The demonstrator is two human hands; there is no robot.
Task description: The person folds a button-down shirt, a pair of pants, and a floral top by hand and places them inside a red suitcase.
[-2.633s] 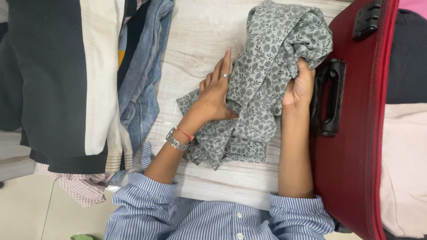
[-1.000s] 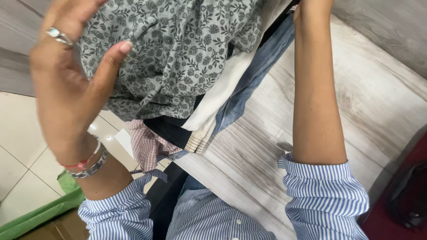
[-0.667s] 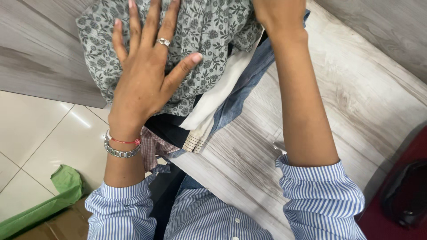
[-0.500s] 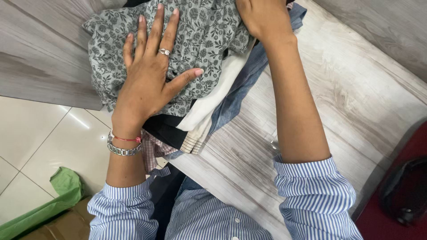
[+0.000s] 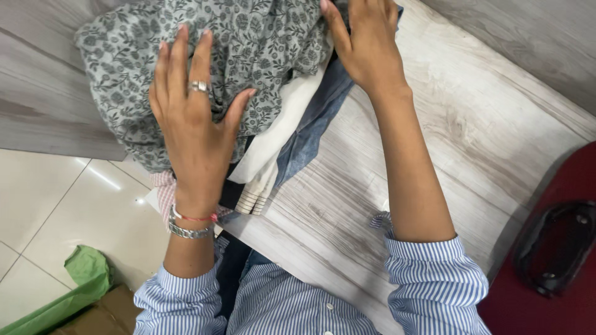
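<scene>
The grey flowered cloth (image 5: 248, 56) is lying on top of the pile of clothes (image 5: 292, 136) at the far left of the counter (image 5: 434, 161). So putting it on the pile is looking mostly done; what is left seems to be patting it flat and tidy.

The left hand (image 5: 192, 124) is resting flat on the cloth with its fingers spread wide, holding nothing. The right hand (image 5: 366, 43) is also open, touching the far right edge of the cloth, though I cannot quite tell if the fingertips are pinching it.

The cloth is looking soft, bunched and wrinkly, not folded neatly. Under it a cream piece and blue jeans (image 5: 310, 130) are peeking out. A red suitcase (image 5: 559, 285) is sitting at the near right.
</scene>
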